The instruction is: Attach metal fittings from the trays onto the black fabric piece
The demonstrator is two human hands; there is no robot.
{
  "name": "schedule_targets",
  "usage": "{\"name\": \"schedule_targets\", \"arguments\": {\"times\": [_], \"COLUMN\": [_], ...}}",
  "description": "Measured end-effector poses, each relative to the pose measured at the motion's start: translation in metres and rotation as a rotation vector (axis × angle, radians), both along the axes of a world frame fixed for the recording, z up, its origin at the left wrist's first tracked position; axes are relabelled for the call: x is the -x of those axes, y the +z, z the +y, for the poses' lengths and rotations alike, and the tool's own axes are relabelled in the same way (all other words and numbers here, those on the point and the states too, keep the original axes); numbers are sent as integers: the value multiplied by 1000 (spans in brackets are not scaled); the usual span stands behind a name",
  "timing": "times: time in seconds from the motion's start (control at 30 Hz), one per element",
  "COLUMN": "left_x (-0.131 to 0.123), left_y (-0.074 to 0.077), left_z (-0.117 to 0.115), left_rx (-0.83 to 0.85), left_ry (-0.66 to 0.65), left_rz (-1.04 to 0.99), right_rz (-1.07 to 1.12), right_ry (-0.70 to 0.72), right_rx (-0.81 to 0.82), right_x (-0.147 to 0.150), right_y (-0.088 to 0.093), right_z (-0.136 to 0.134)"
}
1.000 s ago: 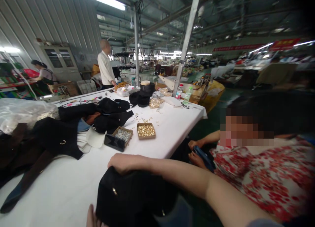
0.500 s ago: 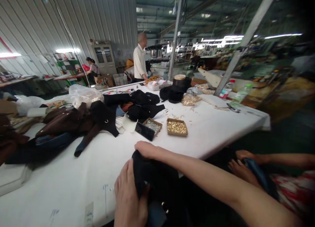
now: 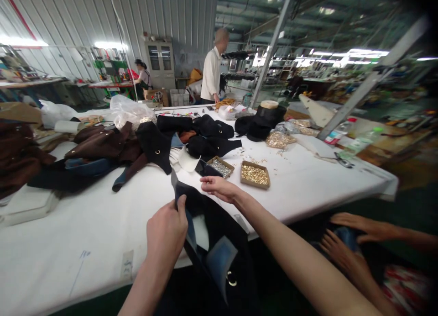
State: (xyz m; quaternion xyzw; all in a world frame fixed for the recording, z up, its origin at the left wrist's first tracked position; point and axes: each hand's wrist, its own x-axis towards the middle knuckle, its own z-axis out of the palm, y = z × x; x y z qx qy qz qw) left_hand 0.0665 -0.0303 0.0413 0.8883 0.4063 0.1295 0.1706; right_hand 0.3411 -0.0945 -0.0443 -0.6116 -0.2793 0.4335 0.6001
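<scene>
Nearest, a black garment [image 3: 224, 215] with blue inner faces hangs over the bench [image 3: 102, 224] edge, its lower end lost in shadow and cut off by the frame; a gold ring [image 3: 232, 278] shows low on it; the left hand [image 3: 167, 224] grips the garment's upper left edge, thumb pressed on the cloth, the other fingers mostly hidden; the right hand [image 3: 219, 188] reaches across just beside the top edge, its fingers outstretched and narrowly gathered, and I cannot tell whether they touch the cloth or pinch anything small; at the right, a co-worker's hands [image 3: 356, 238] hold blue cloth [image 3: 347, 237], the sleeve blurred; beyond the right hand stand a box of silver pieces [image 3: 221, 166], partly covered by a dark flat object [image 3: 206, 169], and a box of gold pieces [image 3: 255, 174]; farther back lie black pieces [image 3: 153, 144] and brown pieces [image 3: 99, 144], overlapping so that their outlines are hard to part; two bottles [image 3: 340, 131] blur at the right; in the distance a person in a pale shirt [image 3: 211, 74] stands near a grey cabinet [image 3: 160, 62].
</scene>
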Motion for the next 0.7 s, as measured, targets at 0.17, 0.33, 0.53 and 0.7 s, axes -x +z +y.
{"name": "schedule_targets", "arguments": {"times": [0.17,0.33,0.53,0.7], "left_x": [2,1,2,10], "left_y": [-3,0,-2,-5], "left_z": [2,2,2,1], "left_rx": [7,22,37,-2], "left_ry": [42,41,18,30], "left_rz": [99,115,130,139], "right_rz": [117,109,137,-183], "right_ry": [-195,79,212,119], "right_rx": [-157,-112,11,102], "right_x": [15,80,118,112], "right_y": [37,52,12,-10], "right_z": [-39,-67,-53,-46]}}
